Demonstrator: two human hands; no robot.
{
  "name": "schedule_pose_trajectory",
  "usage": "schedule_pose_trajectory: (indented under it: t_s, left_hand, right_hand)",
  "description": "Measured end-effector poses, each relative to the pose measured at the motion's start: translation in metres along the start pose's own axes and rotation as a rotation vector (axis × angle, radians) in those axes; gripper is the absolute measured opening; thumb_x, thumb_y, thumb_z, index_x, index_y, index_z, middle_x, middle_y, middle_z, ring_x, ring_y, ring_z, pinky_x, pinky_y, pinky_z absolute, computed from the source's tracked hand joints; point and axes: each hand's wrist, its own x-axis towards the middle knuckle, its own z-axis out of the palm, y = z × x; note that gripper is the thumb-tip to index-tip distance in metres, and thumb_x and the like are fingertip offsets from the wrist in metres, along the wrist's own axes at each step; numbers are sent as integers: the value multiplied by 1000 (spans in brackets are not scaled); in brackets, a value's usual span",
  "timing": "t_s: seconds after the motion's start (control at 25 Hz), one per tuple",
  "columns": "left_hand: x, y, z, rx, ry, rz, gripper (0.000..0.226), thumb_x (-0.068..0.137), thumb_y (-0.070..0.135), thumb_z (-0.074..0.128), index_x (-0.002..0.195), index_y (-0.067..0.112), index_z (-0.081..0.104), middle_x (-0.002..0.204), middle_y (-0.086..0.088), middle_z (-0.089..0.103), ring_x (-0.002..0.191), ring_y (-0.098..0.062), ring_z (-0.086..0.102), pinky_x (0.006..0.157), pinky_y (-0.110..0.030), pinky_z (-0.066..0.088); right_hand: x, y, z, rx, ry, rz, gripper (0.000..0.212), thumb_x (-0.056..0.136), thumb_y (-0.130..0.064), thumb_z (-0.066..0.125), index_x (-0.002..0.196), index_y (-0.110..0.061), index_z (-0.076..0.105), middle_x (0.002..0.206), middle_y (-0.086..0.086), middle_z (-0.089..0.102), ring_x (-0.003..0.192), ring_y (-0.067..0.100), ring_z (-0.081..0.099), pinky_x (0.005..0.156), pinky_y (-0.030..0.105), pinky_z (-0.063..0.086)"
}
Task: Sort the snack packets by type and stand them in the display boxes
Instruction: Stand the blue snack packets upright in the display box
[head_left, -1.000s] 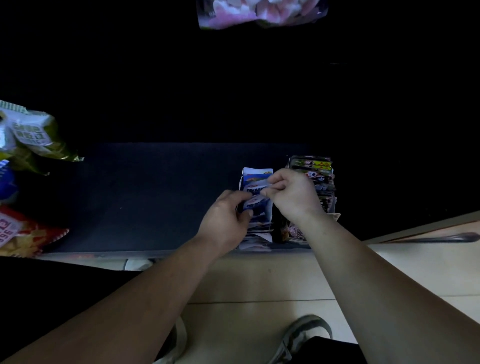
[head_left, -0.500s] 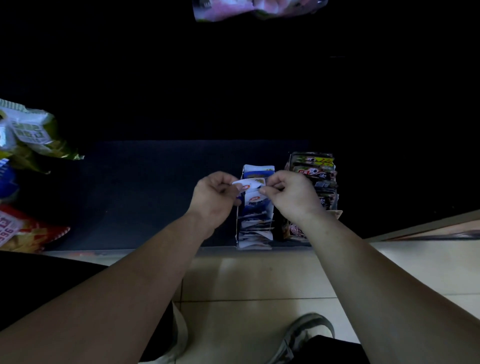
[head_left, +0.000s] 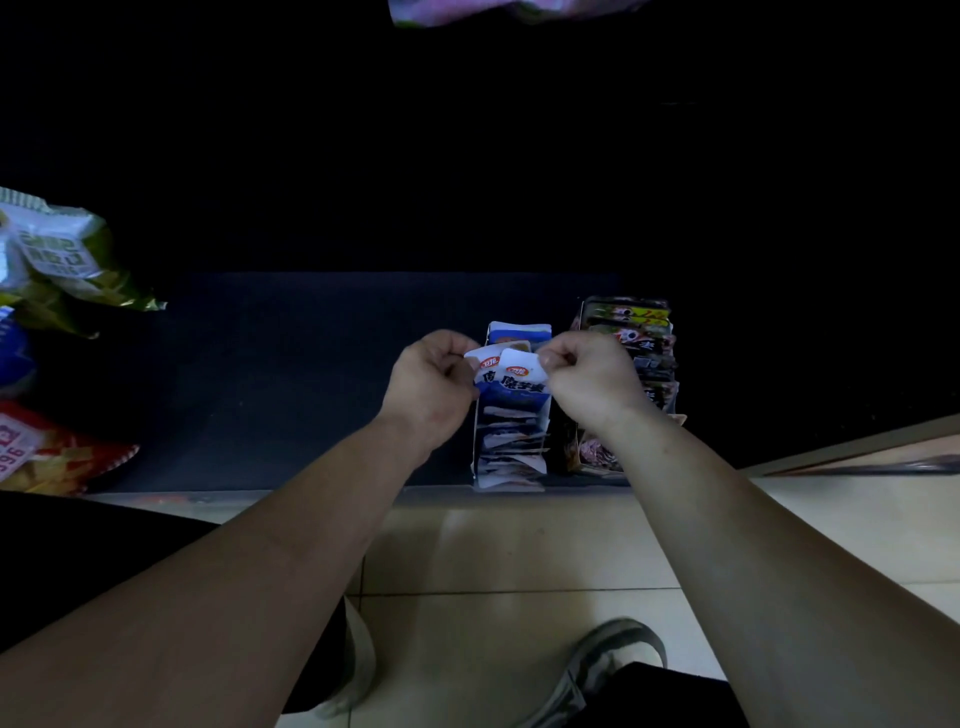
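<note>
The left hand (head_left: 431, 384) and right hand (head_left: 587, 382) each pinched small blue-and-white foil snack packets (head_left: 519, 375) over the narrow blue cardboard display box (head_left: 511, 447) at the dark shelf's (head_left: 291, 374) front edge. The packets looked light and slippery, best gripped by their sealed top edges.

My left hand (head_left: 431, 387) and right hand (head_left: 587, 382) meet on two blue-and-white packets (head_left: 511, 371), which are overlapped and upright. The left pinches their left edge and the right pinches their right edge, fingers curled.

Directly beneath the grip is a blue display box (head_left: 511, 431), with like packets standing in a row. Just right of the grip, partly behind my right hand, is a dark display box (head_left: 639, 358) filled with dark packets. Both boxes stand on a dark shelf (head_left: 285, 374).

Well left of the grip are a green bag (head_left: 62, 260) and a red bag (head_left: 47, 452). Far beyond it is a pink bag (head_left: 493, 10). Nearer me are the tiled floor (head_left: 519, 545) and a shoe (head_left: 608, 665).
</note>
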Motion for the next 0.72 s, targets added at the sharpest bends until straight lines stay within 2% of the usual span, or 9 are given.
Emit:
schedule_pose_trajectory:
  t_s: [0.12,0.2,0.28,0.36,0.44,0.56,0.72]
  left_hand:
    - [4,-1,-2,41,4,28,21,101,11,57,93,27,67,82,-2,76,68,-10,66,71,-34,61]
    - [3,-1,0,58,-33,59,25,101,10,55,92,29,68,83,-1,76,75,-20,69,80,-45,61]
    - [1,-2,2,82,-73,96,27,100,9,53,93,29,69,85,3,76,83,-24,72,82,-46,61]
    - [-4,-6,3,146,-92,122,27,98,8,52,97,31,67,86,8,76,81,-18,71,78,-40,61]
    - [-8,-11,3,176,-94,143,25,97,11,53,100,34,61,88,9,75,77,-14,70,74,-39,61]
    - [-9,-11,2,188,-81,164,17,96,18,60,100,34,57,79,5,73,68,-14,66,67,-40,58]
    - [-2,-10,-2,154,-17,124,21,97,13,59,102,33,58,83,7,74,79,-14,70,76,-37,61]
  right_hand:
    - [0,2,1,29,31,-36,16,98,-11,63,88,-19,73,89,-4,69,82,7,60,65,18,44]
    - [-1,2,2,73,47,-36,8,96,-16,69,89,-20,71,88,-1,70,81,12,65,70,24,51]
    - [-1,1,1,124,38,-7,11,93,-17,73,91,-24,66,87,4,71,80,18,69,76,36,60]
    - [-2,1,1,126,38,18,19,92,-15,74,92,-29,62,84,4,72,80,23,73,80,45,62]
    - [-4,0,1,115,36,20,21,93,-13,73,94,-30,61,84,3,73,78,24,74,77,49,63]
    - [-7,-6,1,173,65,19,17,95,-11,70,93,-26,62,83,3,73,73,25,74,70,47,63]
    - [-6,-12,-2,256,155,-5,10,96,-10,69,98,-19,64,81,3,72,61,11,69,57,27,60]
